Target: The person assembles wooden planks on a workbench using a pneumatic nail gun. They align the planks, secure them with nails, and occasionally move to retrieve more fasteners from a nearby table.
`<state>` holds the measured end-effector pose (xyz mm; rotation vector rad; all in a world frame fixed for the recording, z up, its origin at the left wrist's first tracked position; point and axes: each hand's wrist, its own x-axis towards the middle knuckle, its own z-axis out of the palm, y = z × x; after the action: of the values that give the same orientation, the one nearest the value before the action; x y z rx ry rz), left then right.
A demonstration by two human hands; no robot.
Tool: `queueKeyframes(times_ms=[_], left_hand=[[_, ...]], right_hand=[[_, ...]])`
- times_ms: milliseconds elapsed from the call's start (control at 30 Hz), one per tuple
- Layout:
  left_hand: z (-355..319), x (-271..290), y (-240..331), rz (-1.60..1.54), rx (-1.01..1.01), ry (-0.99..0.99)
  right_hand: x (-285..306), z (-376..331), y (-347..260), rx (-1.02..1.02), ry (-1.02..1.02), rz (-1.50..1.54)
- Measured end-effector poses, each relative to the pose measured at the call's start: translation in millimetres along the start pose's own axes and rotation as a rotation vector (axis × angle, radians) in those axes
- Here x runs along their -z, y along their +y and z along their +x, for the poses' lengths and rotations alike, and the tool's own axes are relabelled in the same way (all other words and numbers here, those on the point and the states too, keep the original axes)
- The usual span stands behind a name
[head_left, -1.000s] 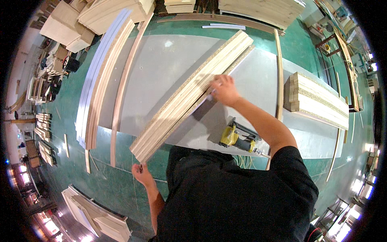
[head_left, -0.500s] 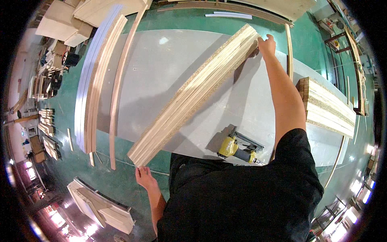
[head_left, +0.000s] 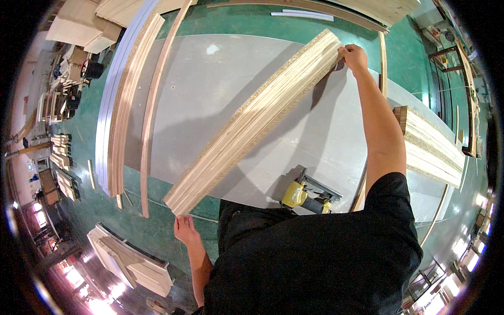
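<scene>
Pinching striped, speckle-edged wooden strips (head_left: 257, 118), right hand (head_left: 355, 58)

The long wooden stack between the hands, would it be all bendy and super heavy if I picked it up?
The long wooden stack probably stays stiff: it looks thick and runs straight from the left hand to the right hand. All that thick wood may feel heavy. The lines along it look like separate strips, so some might slide apart.
</scene>
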<state>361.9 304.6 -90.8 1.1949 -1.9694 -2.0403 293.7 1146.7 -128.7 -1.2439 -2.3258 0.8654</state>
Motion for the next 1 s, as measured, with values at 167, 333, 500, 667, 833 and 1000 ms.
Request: queueKeyframes(times_ms=[167, 333, 500, 667, 833, 1000], left_hand=[[5.0, 2.8, -1.5, -0.072, 0.017, -0.024], [8.7, 8.4, 1.4, -0.069, 0.039, -0.02], [12.2, 11.5, -0.5, -0.06, 0.036, -0.018], [12.2, 16.3, 2.7, -0.046, 0.027, -0.063], [18.2, 18.4, 4.2, 0.004, 0.043, -0.11], [19.5, 17.3, 2.3, -0.013, 0.048, -0.085]], right_hand=[[-0.8, 1.5, 5.7, -0.035, 0.036, -0.03], [-0.2, -2.1, -2.3, -0.065, 0.027, -0.016], [-2.6, -4.5, -4.9, -0.106, 0.052, 0.004], [-1.1, -13.1, -17.5, -0.173, -0.014, -0.006], [-2.3, -10.0, -6.7, -0.131, -0.01, -0.002], [-3.0, -2.8, -1.5, -0.107, -0.016, -0.02]])
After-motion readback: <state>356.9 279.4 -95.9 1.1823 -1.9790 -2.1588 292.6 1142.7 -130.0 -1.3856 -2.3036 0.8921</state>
